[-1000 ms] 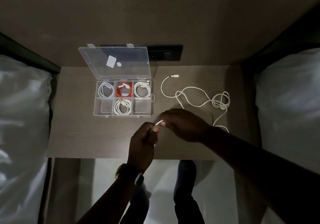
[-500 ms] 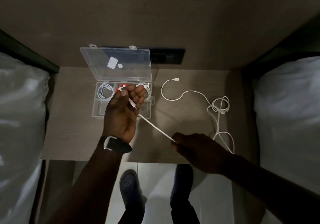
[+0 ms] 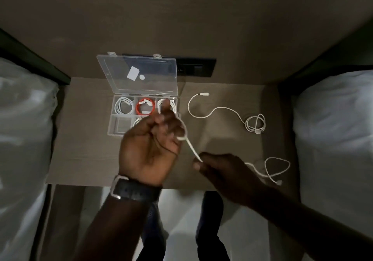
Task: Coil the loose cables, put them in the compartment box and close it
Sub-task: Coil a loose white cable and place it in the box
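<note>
**Cable in hand: soft, light, prone to springing open**

The left hand (image 3: 149, 147) is raised palm-up in front of the compartment box (image 3: 144, 115), its fingers curled together on one end of a white cable (image 3: 190, 146); a first loop is seen passing around the fingers. The right hand (image 3: 220, 166) is closed in a pinch on the same cable lower down, near the front edge of the table (image 3: 84, 149). Behind the right hand the slack runs to the right and ends in a loose loop with its plug lying on the table.

A second white cable (image 3: 224, 110) lies untouched on the table, well apart from the hands, partly bundled at its right end.

The box stands open with its clear lid (image 3: 137, 75) tilted back. Coiled cables are seen in the three rear compartments, one of them orange (image 3: 145, 109). The front left compartment appears empty; the other front compartments are hidden behind the left hand.

Handling is judged as follows. The cable is thin, light and limp, and smooth enough to slide through a pinch, so it is best fed by the right hand while the loops are held at one crossing point by the left. A finished coil is expected to spring open if released early; it should be gripped across all its turns until pressed into a compartment. The plug ends are stiff and should be tucked inside.
</note>
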Available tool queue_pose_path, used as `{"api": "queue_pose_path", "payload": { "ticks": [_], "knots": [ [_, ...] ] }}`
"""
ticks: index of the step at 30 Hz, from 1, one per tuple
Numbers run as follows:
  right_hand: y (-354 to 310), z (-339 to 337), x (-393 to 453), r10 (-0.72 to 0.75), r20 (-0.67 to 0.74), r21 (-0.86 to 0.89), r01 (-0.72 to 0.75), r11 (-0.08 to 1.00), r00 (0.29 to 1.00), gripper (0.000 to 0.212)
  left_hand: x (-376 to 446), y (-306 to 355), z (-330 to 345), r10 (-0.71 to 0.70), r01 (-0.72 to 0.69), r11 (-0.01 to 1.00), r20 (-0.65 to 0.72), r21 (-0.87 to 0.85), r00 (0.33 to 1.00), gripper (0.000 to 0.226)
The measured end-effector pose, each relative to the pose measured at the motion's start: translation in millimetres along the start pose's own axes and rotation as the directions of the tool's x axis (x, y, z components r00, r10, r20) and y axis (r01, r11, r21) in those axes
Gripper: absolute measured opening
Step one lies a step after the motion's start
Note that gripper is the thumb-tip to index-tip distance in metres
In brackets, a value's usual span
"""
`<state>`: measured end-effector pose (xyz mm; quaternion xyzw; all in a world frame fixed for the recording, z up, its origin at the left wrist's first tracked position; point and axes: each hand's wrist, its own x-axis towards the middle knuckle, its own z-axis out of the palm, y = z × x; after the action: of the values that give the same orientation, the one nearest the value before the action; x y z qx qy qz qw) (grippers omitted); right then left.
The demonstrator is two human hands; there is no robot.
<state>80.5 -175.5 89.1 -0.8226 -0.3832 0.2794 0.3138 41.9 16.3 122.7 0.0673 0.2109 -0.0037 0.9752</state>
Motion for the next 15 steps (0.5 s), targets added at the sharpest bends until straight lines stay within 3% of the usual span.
{"api": "queue_pose_path", "payload": {
  "ticks": [2,3,4,6,7,8,9,11,13,15],
  "knots": [
    [-16.0,-3.0,-11.8,-0.051,0.101,0.046,0.046,0.998,0.994,0.027,4.5,14.5,-3.5,0.196,-0.178,0.964,-0.075,0.199,0.978,0.025],
    [-23.6,-10.3,-12.7,-0.094,0.123,0.041,0.089,0.995,0.988,0.026,6.1,13.8,-7.9,0.283,-0.225,0.876,-0.078,0.426,0.956,0.021],
    [-30.0,-20.0,-9.4,-0.150,0.124,0.000,0.151,0.988,0.981,0.023,4.2,6.0,-11.0,0.316,-0.203,0.708,-0.045,0.676,0.948,0.018],
    [-34.6,-44.4,6.1,-0.233,0.042,-0.137,0.237,0.962,0.972,0.013,-4.7,-25.2,-18.9,0.195,-0.097,0.431,0.013,0.897,0.981,0.021],
    [-31.9,-56.9,16.1,-0.240,-0.020,-0.180,0.233,0.956,0.970,0.012,-11.7,-37.6,-21.4,0.117,-0.039,0.406,-0.010,0.913,0.993,0.024],
    [-28.0,-67.7,25.5,-0.226,-0.082,-0.196,0.207,0.959,0.971,0.018,-18.7,-43.6,-22.6,0.039,0.042,0.484,-0.070,0.874,0.997,0.024],
    [-21.8,-74.7,33.1,-0.195,-0.138,-0.192,0.167,0.967,0.971,0.025,-24.5,-44.0,-21.8,-0.051,0.137,0.630,-0.136,0.764,0.989,0.023],
    [-8.3,-73.8,42.5,-0.120,-0.208,-0.134,0.094,0.987,0.971,0.034,-30.2,-40.3,-18.3,-0.213,0.241,0.873,-0.112,0.425,0.971,0.029],
    [1.2,-56.7,41.1,-0.021,-0.213,-0.032,0.014,0.999,0.977,0.037,-32.6,-31.7,-9.4,-0.249,0.241,0.946,0.008,0.218,0.968,0.032],
    [5.5,-32.9,31.5,0.079,-0.178,0.103,-0.062,0.993,0.981,0.034,-29.8,-18.3,-4.1,-0.149,0.142,0.983,0.056,0.113,0.987,0.034]
  ]
}}
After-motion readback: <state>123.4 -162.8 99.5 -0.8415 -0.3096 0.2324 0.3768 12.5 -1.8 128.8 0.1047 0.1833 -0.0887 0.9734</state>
